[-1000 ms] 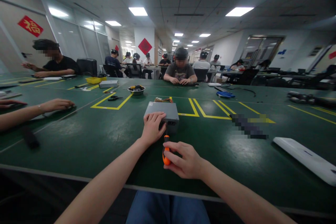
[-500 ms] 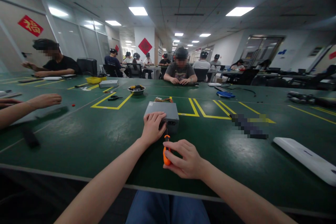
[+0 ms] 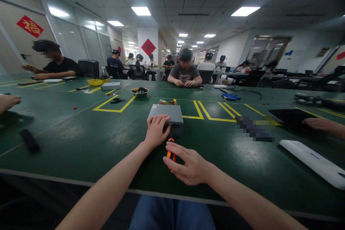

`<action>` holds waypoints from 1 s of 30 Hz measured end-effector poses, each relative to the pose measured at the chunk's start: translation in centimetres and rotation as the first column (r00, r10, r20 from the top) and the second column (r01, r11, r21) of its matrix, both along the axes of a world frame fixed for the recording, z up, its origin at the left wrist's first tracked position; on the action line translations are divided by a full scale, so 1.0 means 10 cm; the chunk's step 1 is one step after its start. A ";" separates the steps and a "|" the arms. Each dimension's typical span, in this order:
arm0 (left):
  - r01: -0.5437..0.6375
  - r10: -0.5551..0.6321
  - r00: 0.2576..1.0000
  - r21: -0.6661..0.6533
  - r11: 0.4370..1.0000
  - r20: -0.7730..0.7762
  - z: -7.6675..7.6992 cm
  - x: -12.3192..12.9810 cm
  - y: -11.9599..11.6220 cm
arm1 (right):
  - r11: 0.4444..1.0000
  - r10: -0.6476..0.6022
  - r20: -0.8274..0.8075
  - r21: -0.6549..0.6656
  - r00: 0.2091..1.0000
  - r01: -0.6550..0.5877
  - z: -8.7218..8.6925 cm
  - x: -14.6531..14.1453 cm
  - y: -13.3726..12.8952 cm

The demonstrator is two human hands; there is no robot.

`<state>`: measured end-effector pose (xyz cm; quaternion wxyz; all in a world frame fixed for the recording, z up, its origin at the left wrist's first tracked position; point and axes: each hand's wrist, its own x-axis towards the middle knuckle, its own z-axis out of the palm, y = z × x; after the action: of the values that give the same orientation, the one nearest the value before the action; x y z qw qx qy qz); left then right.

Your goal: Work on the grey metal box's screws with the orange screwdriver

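Observation:
My left hand (image 3: 155, 131) rests on the top of a grey metal box (image 3: 165, 113), its fingers curled over the box's near edge. Just below the box stands an orange-and-black screwdriver handle (image 3: 170, 154), its thin shaft pointing up to the box's front face. My right hand (image 3: 188, 161) is around that handle, with the thumb and fingers spread wide. The shaft's tip is hidden against the box front.
The green workbench (image 3: 67, 143) holds a metal bowl of small parts (image 3: 139, 92), scissors (image 3: 116, 100) and a long white panel (image 3: 314, 163). A co-worker's hand (image 3: 322, 124) lies beside a black pad (image 3: 291, 116). Another hand (image 3: 8, 102) enters at left.
My right hand's fingers have opened wider around the screwdriver handle, which looks turned. A co-worker's hand and black pad have appeared at right. My left hand stays on the box.

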<state>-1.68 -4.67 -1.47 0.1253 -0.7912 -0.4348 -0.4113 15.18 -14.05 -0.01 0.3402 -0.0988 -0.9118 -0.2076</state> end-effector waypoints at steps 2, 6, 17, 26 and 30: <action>0.003 -0.003 1.000 -0.003 1.000 0.004 0.00 0.00 0.00 | 1.000 0.001 -0.019 0.004 1.000 -0.001 0.00 0.00 0.01; 0.014 -0.014 1.000 -0.011 1.000 0.010 0.02 -0.01 -0.02 | 0.998 0.016 -0.085 0.057 0.996 -0.011 -0.01 -0.01 0.03; -0.002 0.002 1.000 -0.013 1.000 -0.012 0.03 -0.01 -0.02 | 1.000 0.015 -0.031 0.027 0.999 -0.014 0.01 -0.01 0.00; 0.010 -0.010 1.000 -0.015 1.000 -0.001 0.02 -0.01 -0.02 | 1.000 -0.014 -0.081 0.024 0.997 0.016 -0.04 0.00 0.03; 0.006 -0.006 1.000 -0.015 1.000 -0.004 0.03 -0.01 -0.02 | 0.999 -0.017 -0.041 0.027 0.999 0.018 0.00 0.01 0.01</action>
<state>-1.81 -4.85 -1.21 0.1191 -0.7943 -0.4353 -0.4068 15.25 -13.98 -0.01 0.3581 -0.1062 -0.9009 -0.2210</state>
